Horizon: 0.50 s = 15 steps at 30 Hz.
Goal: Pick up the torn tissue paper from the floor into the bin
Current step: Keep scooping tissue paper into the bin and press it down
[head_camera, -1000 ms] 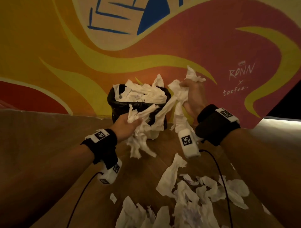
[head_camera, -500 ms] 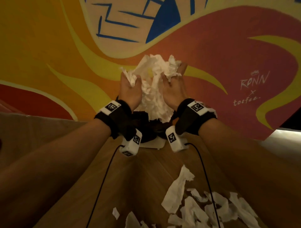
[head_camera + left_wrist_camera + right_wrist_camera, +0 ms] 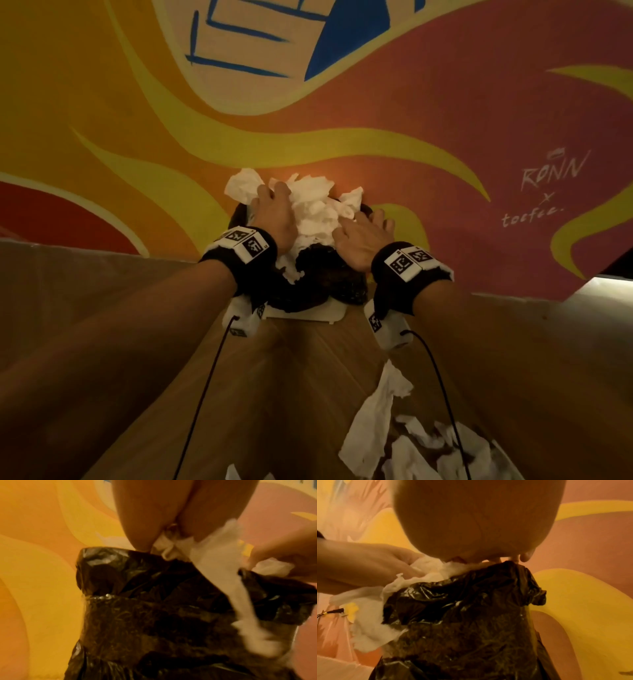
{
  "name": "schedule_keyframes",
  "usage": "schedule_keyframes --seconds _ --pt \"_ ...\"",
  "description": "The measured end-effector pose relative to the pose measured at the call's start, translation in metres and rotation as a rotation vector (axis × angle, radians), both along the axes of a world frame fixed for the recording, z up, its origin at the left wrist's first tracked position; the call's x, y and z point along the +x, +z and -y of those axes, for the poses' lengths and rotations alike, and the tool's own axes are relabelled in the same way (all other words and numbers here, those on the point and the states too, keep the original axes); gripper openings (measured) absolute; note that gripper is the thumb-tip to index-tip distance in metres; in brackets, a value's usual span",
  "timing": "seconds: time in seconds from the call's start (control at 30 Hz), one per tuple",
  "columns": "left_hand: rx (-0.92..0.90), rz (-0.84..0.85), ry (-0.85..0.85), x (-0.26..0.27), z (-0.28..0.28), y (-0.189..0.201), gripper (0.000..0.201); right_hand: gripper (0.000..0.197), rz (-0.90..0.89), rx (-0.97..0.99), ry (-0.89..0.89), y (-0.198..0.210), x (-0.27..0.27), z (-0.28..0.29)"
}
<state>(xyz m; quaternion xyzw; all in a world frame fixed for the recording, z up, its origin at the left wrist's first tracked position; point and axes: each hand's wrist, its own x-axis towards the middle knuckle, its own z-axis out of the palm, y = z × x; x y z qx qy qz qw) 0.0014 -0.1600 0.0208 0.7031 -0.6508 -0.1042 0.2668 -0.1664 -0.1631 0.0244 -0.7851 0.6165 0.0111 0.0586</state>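
A heap of torn white tissue (image 3: pixel 315 209) bulges out of the bin (image 3: pixel 318 274), which is lined with a black bag. My left hand (image 3: pixel 275 209) is on the heap's left side, fingers curled down into the paper; the left wrist view shows tissue (image 3: pixel 171 547) caught between thumb and palm above the bag (image 3: pixel 154 601). My right hand (image 3: pixel 364 236) lies flat on the heap's right side with fingers spread, pressing it down. A strip of tissue (image 3: pixel 368 622) hangs outside over the bag (image 3: pixel 462 608). More torn tissue (image 3: pixel 370 421) lies on the wooden floor, near right.
The bin stands on a white base (image 3: pixel 308 313) against a painted mural wall (image 3: pixel 445 137). Black cables (image 3: pixel 205 387) run back from both wristbands over the floor. A small scrap (image 3: pixel 233 472) lies at the bottom edge.
Both hands came together above the bin with the tissue bunch, then dropped onto its mouth. The bunch now sits on the bin, and my right hand has flattened out.
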Motion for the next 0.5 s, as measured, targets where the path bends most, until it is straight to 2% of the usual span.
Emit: schedule_keyframes --seconds 0.07,0.13,0.2,0.27,0.33,0.43,0.5 --pt "0.061 0.066 -0.052 0.004 0.008 0.001 0.035 0.037 -0.018 0.032 0.031 -0.001 0.002 0.005" --pt "0.103 0.128 -0.092 0.007 0.011 0.002 0.032 0.04 0.039 0.053 0.074 -0.004 0.003 0.012" --pt "0.129 0.24 -0.118 0.011 0.01 0.003 0.031 0.047 0.211 -0.01 0.089 -0.009 0.004 0.014" --pt "0.226 0.372 -0.133 0.013 0.003 0.005 0.043 0.05 0.427 -0.158 0.058 -0.011 0.005 0.012" --pt "0.31 0.454 -0.141 0.015 -0.002 0.008 0.043 0.042 0.534 -0.267 0.033 -0.011 0.006 0.011" --pt "0.391 0.332 -0.209 0.017 -0.001 0.014 0.042 0.022 0.508 -0.256 0.071 -0.01 0.007 0.017" --pt "0.443 0.194 -0.257 0.018 0.002 0.02 0.029 0.021 0.455 -0.191 0.12 -0.008 0.01 0.016"
